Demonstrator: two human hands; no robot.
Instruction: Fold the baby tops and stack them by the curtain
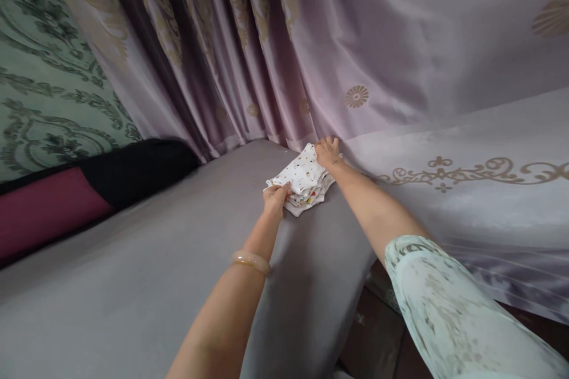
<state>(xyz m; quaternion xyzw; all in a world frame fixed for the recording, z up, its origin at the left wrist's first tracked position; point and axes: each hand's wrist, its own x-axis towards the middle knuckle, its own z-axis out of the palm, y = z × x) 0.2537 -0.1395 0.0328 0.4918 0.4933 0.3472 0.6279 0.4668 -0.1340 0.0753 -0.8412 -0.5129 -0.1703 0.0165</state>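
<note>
A small stack of folded white cloths [301, 170] with a scattered print lies near the far corner of a grey-covered mattress [178, 249]. The cloths look like small garments, but their exact kind does not show. My left hand [276, 196] pinches the near left edge of the stack, thumb on top. At the far right end, my right hand [328, 151] has its fingers curled over the top cloth's edge; the fingertips are partly hidden. Lower layers with red and yellow spots peek out along the near side.
Lilac curtains [355, 41] with gold patterns hang right behind and to the right of the mattress. A black and maroon padded bolster [53, 207] runs along the green patterned wall [48, 71]. Dark floor [373, 331] shows below the mattress edge.
</note>
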